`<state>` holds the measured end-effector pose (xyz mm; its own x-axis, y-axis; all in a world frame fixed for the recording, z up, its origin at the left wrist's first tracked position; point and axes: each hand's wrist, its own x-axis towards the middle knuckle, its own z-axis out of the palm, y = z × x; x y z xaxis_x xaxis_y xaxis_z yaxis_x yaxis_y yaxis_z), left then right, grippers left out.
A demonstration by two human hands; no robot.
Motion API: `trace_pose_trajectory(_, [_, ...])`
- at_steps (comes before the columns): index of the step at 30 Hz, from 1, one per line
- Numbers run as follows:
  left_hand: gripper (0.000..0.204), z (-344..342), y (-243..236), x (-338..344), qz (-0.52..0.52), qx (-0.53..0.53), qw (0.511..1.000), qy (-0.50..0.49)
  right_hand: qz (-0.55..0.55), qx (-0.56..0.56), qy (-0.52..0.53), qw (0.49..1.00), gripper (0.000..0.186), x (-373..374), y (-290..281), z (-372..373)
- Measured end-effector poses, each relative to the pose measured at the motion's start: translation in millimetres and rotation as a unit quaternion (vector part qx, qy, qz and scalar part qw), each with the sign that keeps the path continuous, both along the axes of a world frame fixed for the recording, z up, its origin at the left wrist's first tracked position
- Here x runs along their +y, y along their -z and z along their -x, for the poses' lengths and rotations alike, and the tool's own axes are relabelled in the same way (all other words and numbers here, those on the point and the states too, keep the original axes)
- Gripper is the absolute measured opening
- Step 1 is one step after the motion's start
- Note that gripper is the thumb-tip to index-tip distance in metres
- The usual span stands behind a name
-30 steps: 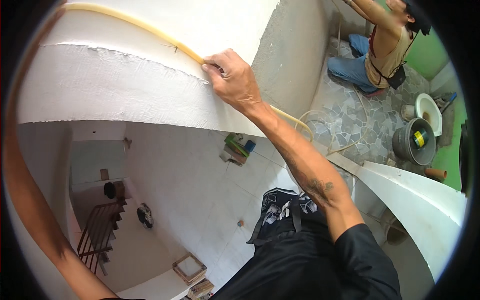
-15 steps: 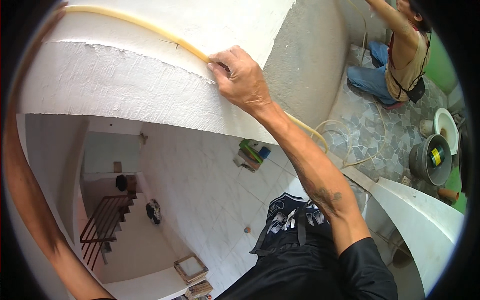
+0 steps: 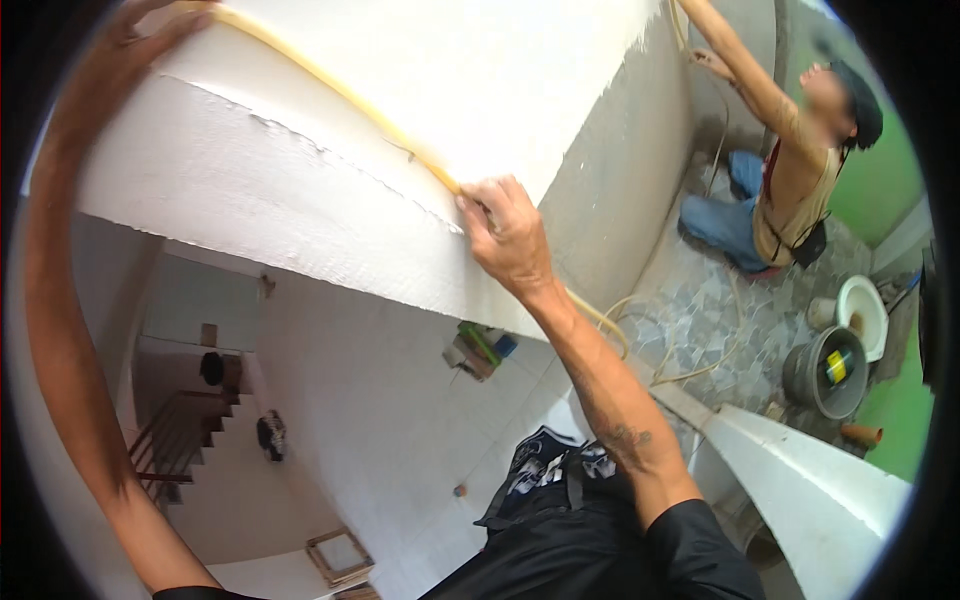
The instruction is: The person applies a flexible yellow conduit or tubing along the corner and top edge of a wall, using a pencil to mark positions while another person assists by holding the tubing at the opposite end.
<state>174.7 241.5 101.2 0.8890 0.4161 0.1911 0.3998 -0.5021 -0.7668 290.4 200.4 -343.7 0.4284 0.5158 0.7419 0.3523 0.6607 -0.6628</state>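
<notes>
A pale yellow hose point(image 3: 328, 82) runs diagonally over the white plastered ledge point(image 3: 270, 190). At the upper left my left hand point(image 3: 150, 45), partly blurred, is closed on one end of the visible stretch. Near the middle my right hand point(image 3: 500, 230) pinches the hose just above the ledge's rough front edge. The hose continues behind my right forearm and lies in loose coils beside it on the right.
A co-worker point(image 3: 790, 180) kneels at right on mosaic tiles with arms raised. Near them are a grey bucket point(image 3: 810, 370), a white basin point(image 3: 868, 320) and an orange pipe point(image 3: 860, 432). Below the ledge show a lower tiled floor point(image 3: 390, 400) and a staircase point(image 3: 180, 440).
The view has shifted. My right hand sits lower and farther right in the picture, still on the hose. More of my left hand shows. The co-worker's face is tilted up, with another hand visible.
</notes>
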Motion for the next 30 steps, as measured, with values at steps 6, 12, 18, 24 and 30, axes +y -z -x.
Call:
trace_pose_trajectory(6, [0.01, -27.0, 10.3, -27.6, -0.007, 0.01, 1.0, 0.017, 0.037, 0.022, -0.045, 0.998, 0.015, -0.6, -7.4, 4.6])
trace_pose_trajectory(12, [0.008, -23.2, 7.1, -29.2, -0.03, 0.032, 0.999, -0.003, 0.062, 0.026, -0.083, 0.994, 0.017, -3.2, -14.3, 6.7])
trace_pose_trajectory(18, [0.008, -24.2, 11.3, -26.2, -0.073, 0.045, 0.996, 0.007, 0.045, 0.035, -0.085, 0.995, 0.017, -0.5, -9.7, 4.6])
trace_pose_trajectory(24, [0.01, -24.1, 10.3, -31.8, -0.084, 0.064, 0.994, -0.001, 0.043, -0.001, -0.065, 0.997, 0.017, -2.0, -6.8, 1.3])
trace_pose_trajectory(30, [0.01, -24.3, 11.0, -27.5, -0.065, 0.073, 0.995, 0.005, 0.046, 0.003, -0.052, 0.998, 0.016, -3.6, 3.2, 2.3])
